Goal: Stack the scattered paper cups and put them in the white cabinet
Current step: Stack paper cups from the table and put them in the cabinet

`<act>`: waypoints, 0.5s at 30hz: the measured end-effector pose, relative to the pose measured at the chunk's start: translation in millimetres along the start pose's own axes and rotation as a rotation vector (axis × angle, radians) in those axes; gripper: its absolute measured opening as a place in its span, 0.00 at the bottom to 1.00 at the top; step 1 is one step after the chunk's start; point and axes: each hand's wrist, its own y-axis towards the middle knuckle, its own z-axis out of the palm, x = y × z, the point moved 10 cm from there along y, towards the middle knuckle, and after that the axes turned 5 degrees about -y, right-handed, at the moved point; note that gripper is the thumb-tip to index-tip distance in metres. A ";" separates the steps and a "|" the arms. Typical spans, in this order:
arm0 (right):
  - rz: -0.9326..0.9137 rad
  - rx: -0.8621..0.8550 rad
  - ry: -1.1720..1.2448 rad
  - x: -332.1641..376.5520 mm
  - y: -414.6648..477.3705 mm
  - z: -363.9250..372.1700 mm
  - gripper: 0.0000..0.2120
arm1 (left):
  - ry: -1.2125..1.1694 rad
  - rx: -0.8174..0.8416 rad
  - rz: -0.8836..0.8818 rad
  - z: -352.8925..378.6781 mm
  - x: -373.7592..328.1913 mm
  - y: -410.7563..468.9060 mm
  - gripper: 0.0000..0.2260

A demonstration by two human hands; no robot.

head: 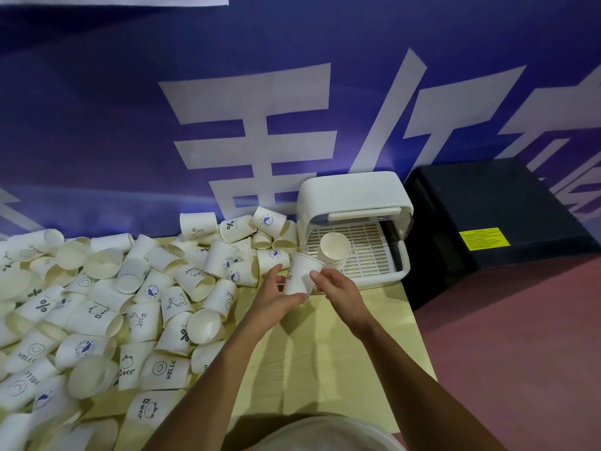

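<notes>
Mid-frame, left hand (275,291) and right hand (336,285) grip one paper cup (300,271), fingertips (314,275) partly hidden. Scattered cups (146,289) run off the left edge.

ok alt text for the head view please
The left hand and right hand hold a paper cup over a yellow table, in front of an open white cabinet with a stack of cups on its slatted tray. Many loose printed cups lie heaped to the left.

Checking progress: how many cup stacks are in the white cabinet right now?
1: a stack of paper cups at the front left of the slatted tray in the white cabinet. The raised lid partly hides the back, so more may sit there.
</notes>
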 end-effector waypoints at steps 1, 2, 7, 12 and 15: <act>-0.010 0.014 -0.001 4.2 0.3 1.0 0.15 | 0.017 0.008 0.013 0.5 -2.0 -0.2 0.42; -0.016 0.020 0.005 6.6 0.5 1.4 0.14 | 0.033 0.016 0.032 1.1 -4.7 -1.3 0.39; -0.044 0.038 0.060 12.8 4.9 3.3 0.17 | 0.035 0.028 0.085 5.1 -18.5 -5.4 0.35; -0.069 0.039 -0.071 18.0 10.6 0.1 0.26 | 0.059 0.011 0.132 5.0 -27.9 -4.9 0.33; -0.096 0.012 -0.112 24.5 14.4 -6.7 0.25 | 0.084 0.013 0.135 5.1 -28.8 -1.1 0.30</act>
